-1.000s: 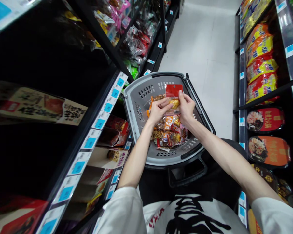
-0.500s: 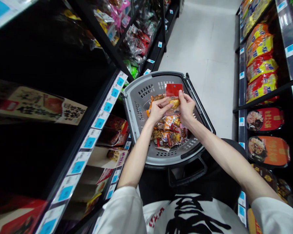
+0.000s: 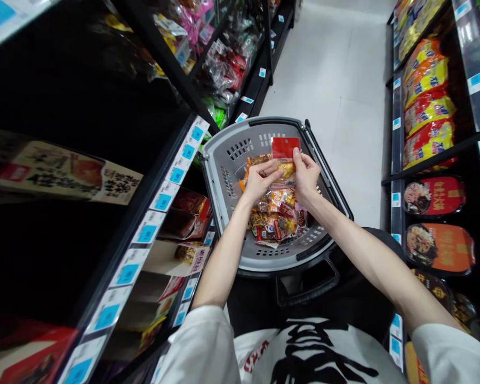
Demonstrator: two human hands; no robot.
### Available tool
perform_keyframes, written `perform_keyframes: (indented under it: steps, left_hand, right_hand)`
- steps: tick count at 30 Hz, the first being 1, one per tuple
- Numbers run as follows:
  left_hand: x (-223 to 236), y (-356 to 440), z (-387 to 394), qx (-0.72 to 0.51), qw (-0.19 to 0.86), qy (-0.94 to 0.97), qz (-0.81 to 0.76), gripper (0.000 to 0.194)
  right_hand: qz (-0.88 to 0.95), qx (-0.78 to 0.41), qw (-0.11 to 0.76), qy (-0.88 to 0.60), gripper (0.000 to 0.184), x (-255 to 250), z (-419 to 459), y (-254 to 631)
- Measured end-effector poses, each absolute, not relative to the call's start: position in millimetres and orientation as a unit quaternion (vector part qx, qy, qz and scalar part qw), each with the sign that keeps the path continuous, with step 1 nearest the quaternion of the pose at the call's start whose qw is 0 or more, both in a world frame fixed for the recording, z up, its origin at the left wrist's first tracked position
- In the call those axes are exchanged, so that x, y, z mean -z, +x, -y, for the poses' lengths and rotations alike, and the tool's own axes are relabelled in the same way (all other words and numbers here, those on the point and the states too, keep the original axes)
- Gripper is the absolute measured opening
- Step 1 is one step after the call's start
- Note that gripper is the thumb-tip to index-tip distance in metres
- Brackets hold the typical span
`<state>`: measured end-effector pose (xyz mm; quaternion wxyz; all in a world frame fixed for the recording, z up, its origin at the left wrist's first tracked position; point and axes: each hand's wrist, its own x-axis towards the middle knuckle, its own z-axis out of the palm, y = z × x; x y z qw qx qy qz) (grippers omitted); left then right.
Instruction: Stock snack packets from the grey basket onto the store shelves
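Both hands are over a grey shopping basket (image 3: 220, 154) that stands in front of my legs. Between them is a snack packet (image 3: 287, 169) with a red top strip and a clear part showing yellow-brown food. My left hand (image 3: 260, 181) pinches its left side, thumb and fingers closed on it. On the right edge, my right hand (image 3: 305, 173) grips the same packet, thumb on top. Below it in the basket lie several small snack packets (image 3: 278, 221) in orange, red and clear wrapping. The food inside the held packet is partly covered by my left fingers.
A shelf edge with price labels (image 3: 162, 201) runs close along the basket's left side. Boxed snacks (image 3: 192, 255) sit on the shelves there. On the right, a shelf holds red and yellow noodle bags (image 3: 430, 112) and oval tubs (image 3: 440, 247). Pale floor (image 3: 336, 69) stretches ahead.
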<state>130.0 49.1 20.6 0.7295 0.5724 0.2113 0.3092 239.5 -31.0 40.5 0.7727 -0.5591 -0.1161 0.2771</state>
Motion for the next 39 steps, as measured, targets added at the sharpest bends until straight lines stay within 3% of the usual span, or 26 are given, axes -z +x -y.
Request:
perform_keyframes:
  steps: [39]
  left_hand:
    - [-18.5, 130.6, -51.4, -0.315, 0.72, 0.589, -0.188, 0.059]
  right_hand:
    - [0.124, -0.272, 0.776, -0.556, 0.05, -36.7, 29.9, 241.1]
